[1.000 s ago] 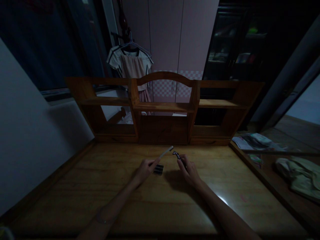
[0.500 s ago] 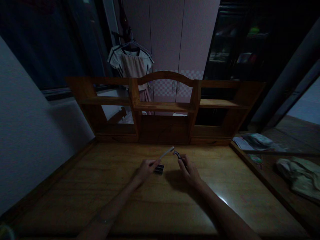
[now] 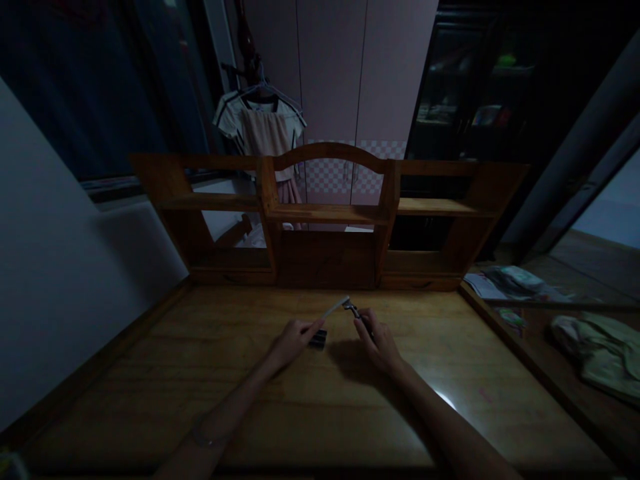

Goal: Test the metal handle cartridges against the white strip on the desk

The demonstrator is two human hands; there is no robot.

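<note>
My left hand (image 3: 295, 339) is closed on the handle of a pale toothbrush (image 3: 334, 309), which slants up to the right. In my right hand (image 3: 377, 340) is a razor (image 3: 352, 308) with a dark handle and a shiny metal neck, its head up and to the left. The toothbrush's bristle end meets the razor's head, and the two appear to touch. On the desk beside my left fingers lies a small black case with several slots (image 3: 319, 339), partly covered by that hand.
A wooden shelf unit (image 3: 327, 213) stands along the back of the wooden desk (image 3: 210, 373). Clothes on a hanger (image 3: 265, 127) hang behind it. To the right, past the desk's raised edge, are papers (image 3: 483, 287) and a crumpled pale cloth (image 3: 600, 353).
The toothbrush's head has come down slightly onto the razor's head, closing the small gap between them. Both hands have otherwise barely moved.
</note>
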